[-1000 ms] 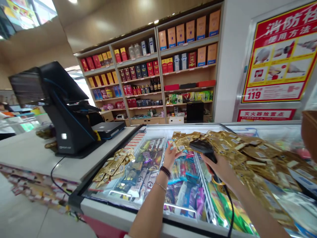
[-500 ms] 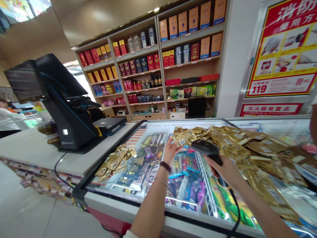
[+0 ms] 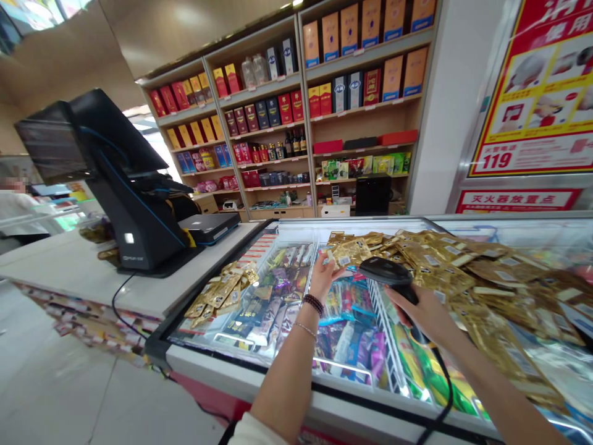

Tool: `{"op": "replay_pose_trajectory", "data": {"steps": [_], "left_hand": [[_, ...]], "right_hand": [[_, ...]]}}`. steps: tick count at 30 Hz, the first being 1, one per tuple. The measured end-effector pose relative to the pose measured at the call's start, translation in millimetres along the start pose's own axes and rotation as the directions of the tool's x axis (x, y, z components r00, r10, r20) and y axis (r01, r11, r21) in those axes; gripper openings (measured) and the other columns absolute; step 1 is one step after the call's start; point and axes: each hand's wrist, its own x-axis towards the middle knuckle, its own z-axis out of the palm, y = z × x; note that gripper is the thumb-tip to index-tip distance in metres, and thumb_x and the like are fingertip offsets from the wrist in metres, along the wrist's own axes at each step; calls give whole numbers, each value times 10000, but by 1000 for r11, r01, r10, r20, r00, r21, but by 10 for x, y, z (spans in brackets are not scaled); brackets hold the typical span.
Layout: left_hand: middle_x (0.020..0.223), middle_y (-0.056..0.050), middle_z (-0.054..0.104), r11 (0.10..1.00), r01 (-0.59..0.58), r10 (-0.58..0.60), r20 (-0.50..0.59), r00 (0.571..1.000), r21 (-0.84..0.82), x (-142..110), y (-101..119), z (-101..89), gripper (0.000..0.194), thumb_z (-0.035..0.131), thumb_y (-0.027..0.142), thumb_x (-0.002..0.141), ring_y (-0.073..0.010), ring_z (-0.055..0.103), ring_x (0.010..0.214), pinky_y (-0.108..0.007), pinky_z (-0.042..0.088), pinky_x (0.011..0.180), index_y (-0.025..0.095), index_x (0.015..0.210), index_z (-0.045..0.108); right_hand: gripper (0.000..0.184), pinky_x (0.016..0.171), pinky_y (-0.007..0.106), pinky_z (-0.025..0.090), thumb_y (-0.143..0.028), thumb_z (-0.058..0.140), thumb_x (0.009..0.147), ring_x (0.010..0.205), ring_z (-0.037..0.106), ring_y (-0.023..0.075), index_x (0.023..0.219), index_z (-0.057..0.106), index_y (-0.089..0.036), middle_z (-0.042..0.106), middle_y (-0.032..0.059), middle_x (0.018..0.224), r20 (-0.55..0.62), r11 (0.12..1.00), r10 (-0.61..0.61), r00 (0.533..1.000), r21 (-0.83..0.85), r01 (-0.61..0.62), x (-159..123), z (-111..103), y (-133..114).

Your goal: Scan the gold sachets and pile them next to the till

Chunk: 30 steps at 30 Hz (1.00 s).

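The left hand (image 3: 323,278) rises over a glass-topped chest freezer (image 3: 241,374), its grip nearly closed, the fingers pinching the edge of a gold foil sachet (image 3: 349,252). That sachet sits at the near end of a heap of gold sachets (image 3: 500,284) spread across the glass. The right hand (image 3: 428,318) has a closed grip around the handle of a black barcode scanner (image 3: 384,271), whose head is near the pinched sachet. A black cord (image 3: 445,383) drops from the scanner over the freezer's front rim. A smaller gold pile (image 3: 217,296) lies on the glass's left side, beside a white counter (image 3: 69,272) carrying a point-of-sale terminal (image 3: 125,185).
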Motion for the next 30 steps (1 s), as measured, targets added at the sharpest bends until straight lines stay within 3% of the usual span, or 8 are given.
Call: {"op": "replay_pose_trajectory", "data": {"steps": [5, 9, 13, 17, 21, 24, 28, 30], "left_hand": [[973, -65, 764, 1000, -7, 6, -21, 1000, -19, 2, -35, -9, 409, 819, 370, 797, -222, 775, 880, -534, 548, 1073, 203, 1094, 593], [992, -70, 771, 999, -2, -2, -104, 995, -44, -14, -45, -111, 432, 808, 361, 797, -222, 776, 885, -530, 565, 1047, 203, 1135, 590], [959, -79, 756, 1000, -28, 25, -237, 971, -10, -56, 106, -406, 336, 761, 303, 812, -229, 774, 878, -524, 569, 1030, 182, 1077, 592], [923, -72, 751, 995, -88, 99, -367, 925, 48, -191, 404, -842, 252, 700, 249, 843, -210, 769, 845, -465, 594, 984, 189, 1043, 559], [913, -42, 745, 970, -136, 217, -472, 854, 200, -434, 666, -1327, 265, 695, 255, 854, -193, 758, 878, -400, 594, 956, 217, 1069, 544], [1039, -65, 738, 888, -122, 371, -534, 759, 443, -665, 825, -1670, 329, 680, 225, 855, -204, 732, 986, -389, 562, 985, 228, 1154, 543], [1210, -117, 680, 724, -6, 560, -582, 590, 690, -940, 1000, -2005, 527, 570, 125, 875, -227, 679, 1115, -409, 500, 1054, 218, 1378, 446], [1301, -147, 629, 624, 103, 615, -568, 547, 775, -1020, 1046, -2106, 552, 546, 104, 872, -244, 629, 1217, -424, 452, 1108, 211, 1406, 458]], "right_hand": [[458, 479, 294, 398, -629, 638, 836, 379, 493, 146, 593, 543, -252, 557, -6, 401, 20, 999, -11, 1000, 35, 11, 52, 27, 35], [504, 466, 289, 397, -658, 656, 819, 369, 475, 141, 555, 531, -248, 535, 3, 385, 24, 994, -7, 1000, 110, 4, 179, 138, 44], [501, 431, 279, 390, -653, 728, 767, 371, 476, 140, 565, 570, -223, 552, 25, 410, 79, 969, 15, 997, 245, -34, 415, 365, -81], [483, 398, 275, 385, -624, 806, 686, 371, 464, 139, 570, 579, -214, 550, 23, 426, 104, 926, 44, 994, 370, -80, 641, 740, -303], [423, 399, 282, 378, -549, 847, 640, 383, 462, 142, 591, 603, -207, 562, 23, 451, 153, 905, 49, 987, 411, -109, 715, 1172, -432], [404, 421, 310, 384, -540, 845, 647, 405, 482, 159, 587, 615, -214, 580, 34, 479, 218, 897, 57, 974, 417, -146, 706, 1421, -413], [404, 459, 368, 377, -536, 805, 719, 418, 477, 183, 538, 610, -232, 569, 62, 469, 267, 916, 46, 963, 374, -147, 695, 1547, -328], [414, 466, 393, 376, -554, 787, 737, 419, 475, 200, 529, 607, -244, 568, 71, 467, 269, 923, 29, 963, 363, -129, 692, 1537, -299]]}}
